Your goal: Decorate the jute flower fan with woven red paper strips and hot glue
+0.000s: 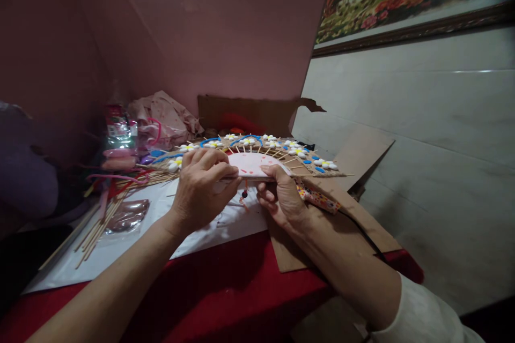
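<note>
Between my two hands is a fan-shaped craft piece [253, 165], its pale pink half-round base dotted with red marks. Thin wooden sticks spread from the base to a brown outer arc [300, 163] decorated with white-and-yellow flowers and blue pieces. My left hand [205, 185] pinches the left edge of the base, fingers on top and thumb in front. My right hand [281, 193] grips its right side, thumb on top and fingers curled below. A dark bead on an orange cord [245, 193] hangs under the base. The undersides of my fingers are partly hidden.
Loose wooden sticks [96, 230] and a clear packet of brown material [127, 216] lie on white sheeting at left. Behind them are plastic-wrapped colored materials [118, 136] and a pink cloth [164, 118]. Cardboard [293, 249] and a speckled rod-like object [322, 199] lie at right on the red tablecloth [225, 289].
</note>
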Demonstrator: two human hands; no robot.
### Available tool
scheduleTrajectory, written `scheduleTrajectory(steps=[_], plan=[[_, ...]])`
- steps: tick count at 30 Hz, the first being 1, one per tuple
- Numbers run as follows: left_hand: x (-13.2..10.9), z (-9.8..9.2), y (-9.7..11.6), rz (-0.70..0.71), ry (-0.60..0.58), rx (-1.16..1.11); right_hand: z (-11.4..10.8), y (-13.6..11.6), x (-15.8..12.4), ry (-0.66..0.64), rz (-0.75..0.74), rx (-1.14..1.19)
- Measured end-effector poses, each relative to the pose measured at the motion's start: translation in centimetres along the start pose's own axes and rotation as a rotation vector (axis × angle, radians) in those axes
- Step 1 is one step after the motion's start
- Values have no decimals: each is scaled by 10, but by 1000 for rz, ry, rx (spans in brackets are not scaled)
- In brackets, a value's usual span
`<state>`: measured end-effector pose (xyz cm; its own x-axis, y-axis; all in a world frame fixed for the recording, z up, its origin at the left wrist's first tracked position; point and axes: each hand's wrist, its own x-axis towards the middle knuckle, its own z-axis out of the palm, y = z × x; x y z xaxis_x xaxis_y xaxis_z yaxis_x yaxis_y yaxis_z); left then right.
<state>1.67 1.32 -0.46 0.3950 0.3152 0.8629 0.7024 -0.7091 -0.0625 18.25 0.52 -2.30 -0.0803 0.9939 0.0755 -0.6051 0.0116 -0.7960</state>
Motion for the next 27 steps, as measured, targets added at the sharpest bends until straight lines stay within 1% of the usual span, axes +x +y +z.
scheduleTrajectory(steps=[8,12,15,18,22,27], plan=[[-1,-1,-6,5,-2,-20,3,1,-1,17,-25,-11],[-2,1,3,-37,29,50,6,4,-2,-4,-25,-15],[-3,4,11,-69,32,102,8,7,-3,-38,-36,-8],[-3,5,15,-82,13,111,9,10,-4,-57,-49,-7],[-3,6,13,-84,-20,96,9,10,-5,-57,-37,-72],[-3,5,12,-81,-53,76,7,9,-5,-38,-11,-85]])
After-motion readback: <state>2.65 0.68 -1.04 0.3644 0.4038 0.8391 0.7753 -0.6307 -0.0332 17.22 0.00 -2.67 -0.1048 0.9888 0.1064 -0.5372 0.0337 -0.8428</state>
